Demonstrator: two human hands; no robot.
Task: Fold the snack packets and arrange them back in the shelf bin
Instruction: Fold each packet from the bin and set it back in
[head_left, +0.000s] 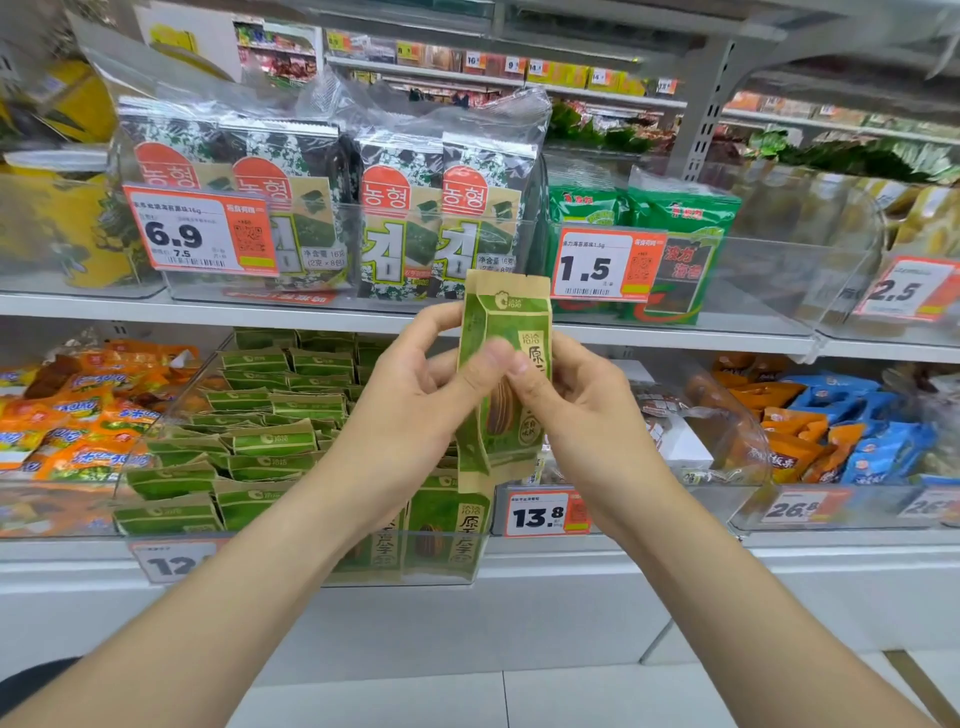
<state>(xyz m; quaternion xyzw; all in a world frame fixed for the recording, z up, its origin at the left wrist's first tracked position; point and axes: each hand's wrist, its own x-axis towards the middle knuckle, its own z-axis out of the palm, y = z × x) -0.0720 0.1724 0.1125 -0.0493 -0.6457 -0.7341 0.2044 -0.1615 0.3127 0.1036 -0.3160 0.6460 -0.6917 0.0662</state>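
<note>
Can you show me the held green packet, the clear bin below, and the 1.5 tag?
Green and brown paper snack packet (509, 317), head view, upper front.
Clear plastic shelf bin (441, 560), head view, front wall.
Orange and white 1.5 price tag (592, 267), head view, white centre.

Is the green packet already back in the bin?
No, the left hand and right hand hold the green packet upright in the air, out in front of the bin, not inside it.

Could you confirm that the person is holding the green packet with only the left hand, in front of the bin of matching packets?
Not quite: the head view shows both hands holding it. The left hand and the right hand each pinch the green packet with their fingers, in front of the bin of matching packets.
</note>
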